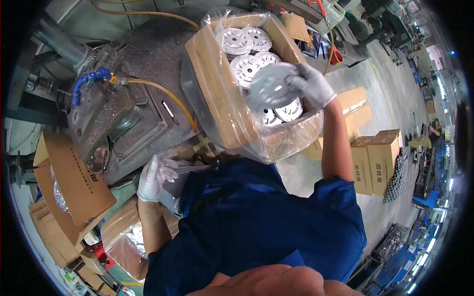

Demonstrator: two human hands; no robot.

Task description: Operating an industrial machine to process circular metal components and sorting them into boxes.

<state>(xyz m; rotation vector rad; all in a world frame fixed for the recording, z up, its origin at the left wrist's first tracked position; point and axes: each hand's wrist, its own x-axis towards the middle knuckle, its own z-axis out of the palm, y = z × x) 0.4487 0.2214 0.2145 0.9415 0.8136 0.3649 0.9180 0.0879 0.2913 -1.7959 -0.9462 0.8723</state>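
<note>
My right hand (313, 85), in a white glove, grips the edge of a round grey metal disc (270, 88). The disc is blurred by motion and hangs over a cardboard box (217, 81) lined with clear plastic. Inside that box lie several silvery slotted discs (245, 69), partly covered by the one I hold. My left hand (155, 178), gloved too, is low beside my waist with its fingers apart and nothing visible in them. Close to it is a grey surface whose kind I cannot make out.
On the left stands a machine table (143, 54) with a blue segmented coolant hose (89, 79) and a yellow hose (168, 91). An open carton (74, 185) holding metal parts is at the lower left. Closed cartons (375, 163) stand on the floor at right.
</note>
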